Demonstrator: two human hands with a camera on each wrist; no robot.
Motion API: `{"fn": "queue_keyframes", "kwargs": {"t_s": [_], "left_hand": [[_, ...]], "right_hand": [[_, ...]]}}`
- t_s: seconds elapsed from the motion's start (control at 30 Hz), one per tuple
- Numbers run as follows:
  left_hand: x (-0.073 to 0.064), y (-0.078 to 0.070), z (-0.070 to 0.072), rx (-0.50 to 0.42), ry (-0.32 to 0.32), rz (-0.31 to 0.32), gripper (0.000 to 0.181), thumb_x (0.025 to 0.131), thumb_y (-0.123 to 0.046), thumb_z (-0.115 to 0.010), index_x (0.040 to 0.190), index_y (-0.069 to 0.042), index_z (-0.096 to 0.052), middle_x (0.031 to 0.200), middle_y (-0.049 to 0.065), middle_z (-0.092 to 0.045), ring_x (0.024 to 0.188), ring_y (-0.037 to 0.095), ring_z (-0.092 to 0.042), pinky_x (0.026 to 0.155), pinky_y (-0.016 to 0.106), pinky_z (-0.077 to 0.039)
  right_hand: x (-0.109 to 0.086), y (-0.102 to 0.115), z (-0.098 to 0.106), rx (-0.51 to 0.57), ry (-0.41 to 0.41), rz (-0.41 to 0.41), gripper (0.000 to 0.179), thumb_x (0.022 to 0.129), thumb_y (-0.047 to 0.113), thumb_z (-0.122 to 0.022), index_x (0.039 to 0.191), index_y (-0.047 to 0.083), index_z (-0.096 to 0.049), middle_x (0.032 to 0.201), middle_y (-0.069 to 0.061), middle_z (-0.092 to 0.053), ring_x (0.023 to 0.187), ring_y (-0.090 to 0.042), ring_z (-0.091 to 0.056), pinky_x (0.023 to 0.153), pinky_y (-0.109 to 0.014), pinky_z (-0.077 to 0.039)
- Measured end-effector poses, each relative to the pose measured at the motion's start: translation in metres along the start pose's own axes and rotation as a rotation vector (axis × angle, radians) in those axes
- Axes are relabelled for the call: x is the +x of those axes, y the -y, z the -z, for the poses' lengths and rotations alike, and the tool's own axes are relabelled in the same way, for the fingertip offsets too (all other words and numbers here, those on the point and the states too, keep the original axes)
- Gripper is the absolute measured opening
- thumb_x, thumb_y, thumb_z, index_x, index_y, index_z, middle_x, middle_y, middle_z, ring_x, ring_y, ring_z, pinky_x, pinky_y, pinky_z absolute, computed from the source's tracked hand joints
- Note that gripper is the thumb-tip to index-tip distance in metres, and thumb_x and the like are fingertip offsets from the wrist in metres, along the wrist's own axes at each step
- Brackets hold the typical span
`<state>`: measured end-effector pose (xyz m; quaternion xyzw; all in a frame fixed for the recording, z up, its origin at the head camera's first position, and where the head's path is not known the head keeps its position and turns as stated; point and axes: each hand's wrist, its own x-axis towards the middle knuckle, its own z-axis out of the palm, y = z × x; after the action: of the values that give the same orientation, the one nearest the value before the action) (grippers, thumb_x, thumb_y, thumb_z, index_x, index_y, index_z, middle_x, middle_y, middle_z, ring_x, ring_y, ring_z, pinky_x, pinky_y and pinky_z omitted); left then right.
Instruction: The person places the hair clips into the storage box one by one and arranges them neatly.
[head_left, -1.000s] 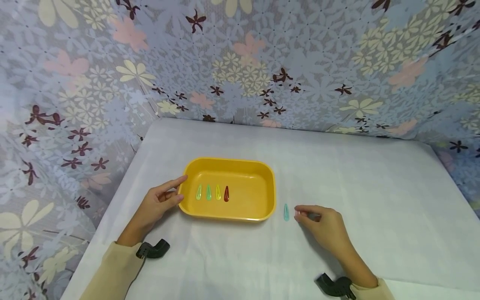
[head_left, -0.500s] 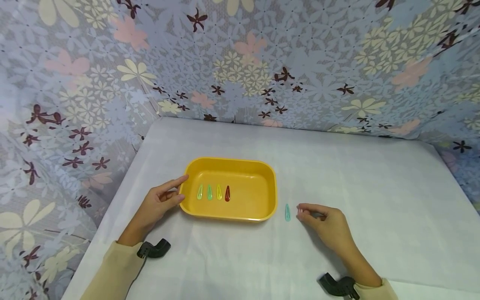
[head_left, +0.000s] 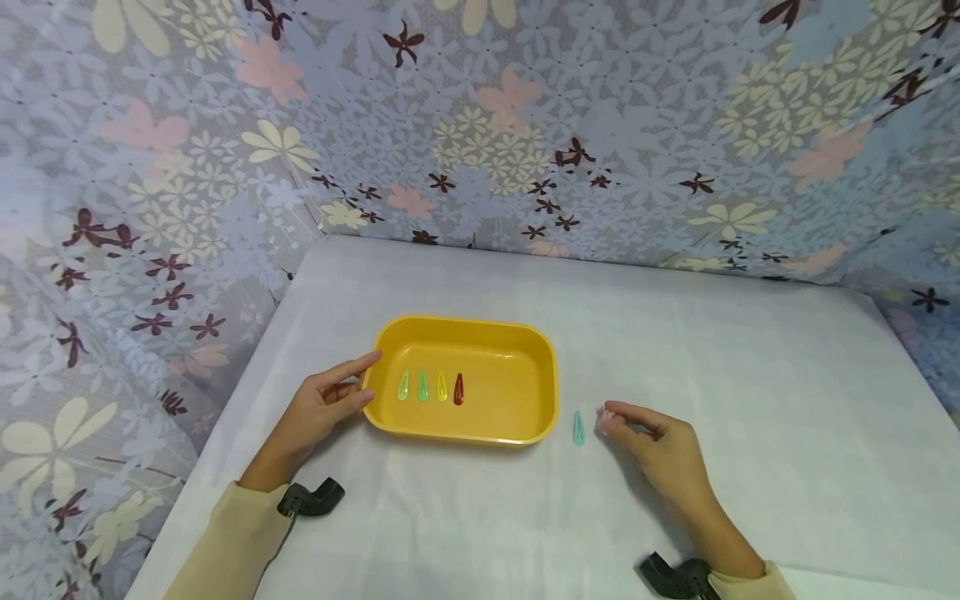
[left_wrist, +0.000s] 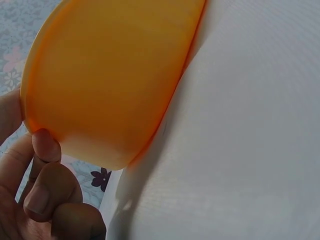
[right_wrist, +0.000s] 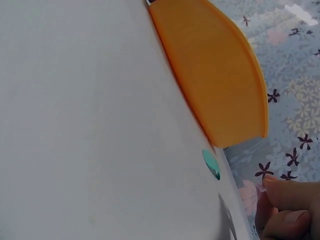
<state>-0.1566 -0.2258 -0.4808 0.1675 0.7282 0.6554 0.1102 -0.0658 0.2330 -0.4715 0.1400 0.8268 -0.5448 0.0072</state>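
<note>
My left hand [head_left: 322, 402] holds the left end of a yellow plastic tray [head_left: 480, 435], thumb and forefinger at its rim. Inside the tray, a row of snap hair clips lies side by side: a pale green clip [head_left: 403, 386], a green clip [head_left: 423, 387], a yellow clip [head_left: 442, 387] and a dark red clip [head_left: 458, 389]. A turquoise snap clip [head_left: 579, 428] rests on the cloth just right of the tray. Beside it, my right hand [head_left: 660, 446] pinches a small pink hair clip [head_left: 604, 420] between thumb and forefinger; the fingertips partly hide its shape.
White cloth [head_left: 480, 517] covers the table under everything. Floral fabric [head_left: 480, 125] hangs behind the table and along the left side. Each wrist wears a black camera mount, one on the left wrist [head_left: 311, 498] and one on the right [head_left: 675, 577].
My right hand has shifted slightly away from the turquoise clip, and more of the pink clip shows at its fingertips. The left hand keeps its place at the tray.
</note>
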Motion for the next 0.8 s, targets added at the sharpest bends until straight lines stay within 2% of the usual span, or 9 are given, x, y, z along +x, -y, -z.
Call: {"fn": "queue_keyframes", "kwargs": {"t_s": [0.13, 0.33, 0.63, 0.8], "left_hand": [[0.001, -0.001, -0.001, -0.008, 0.008, -0.003, 0.052, 0.098, -0.004, -0.068, 0.148, -0.001, -0.053, 0.089, 0.006, -0.054, 0.067, 0.009, -0.046, 0.059, 0.021, -0.042], [0.001, -0.002, -0.002, -0.024, 0.019, -0.001, 0.053, 0.098, -0.004, -0.068, 0.148, -0.001, -0.052, 0.090, 0.006, -0.052, 0.067, 0.008, -0.045, 0.059, 0.021, -0.042], [0.001, -0.001, 0.001, -0.024, 0.012, -0.016, 0.052, 0.097, -0.002, -0.068, 0.147, 0.000, -0.053, 0.085, 0.005, -0.052, 0.065, 0.008, -0.045, 0.056, 0.022, -0.040], [0.000, 0.001, 0.001, -0.021, 0.009, -0.009, 0.053, 0.097, -0.003, -0.068, 0.147, 0.000, -0.053, 0.090, 0.006, -0.052, 0.067, 0.008, -0.045, 0.058, 0.020, -0.042]], "right_hand": [[-0.001, 0.003, 0.000, 0.058, -0.026, -0.008, 0.045, 0.089, 0.037, -0.081, 0.123, 0.008, -0.075, 0.096, 0.004, -0.073, 0.047, -0.005, -0.040, 0.041, -0.025, -0.039], [-0.003, 0.010, 0.001, 0.152, -0.004, 0.052, 0.042, 0.092, 0.026, -0.080, 0.125, 0.001, -0.072, 0.093, 0.002, -0.073, 0.047, -0.005, -0.040, 0.041, -0.027, -0.036], [-0.005, 0.025, -0.008, 0.167, -0.011, 0.078, 0.042, 0.089, 0.026, -0.082, 0.123, 0.001, -0.073, 0.093, 0.000, -0.073, 0.046, -0.008, -0.037, 0.041, -0.028, -0.032], [0.000, 0.041, -0.014, 0.171, -0.023, 0.104, 0.042, 0.088, 0.028, -0.083, 0.121, 0.003, -0.074, 0.091, 0.001, -0.072, 0.047, -0.010, -0.036, 0.042, -0.028, -0.030]]}}
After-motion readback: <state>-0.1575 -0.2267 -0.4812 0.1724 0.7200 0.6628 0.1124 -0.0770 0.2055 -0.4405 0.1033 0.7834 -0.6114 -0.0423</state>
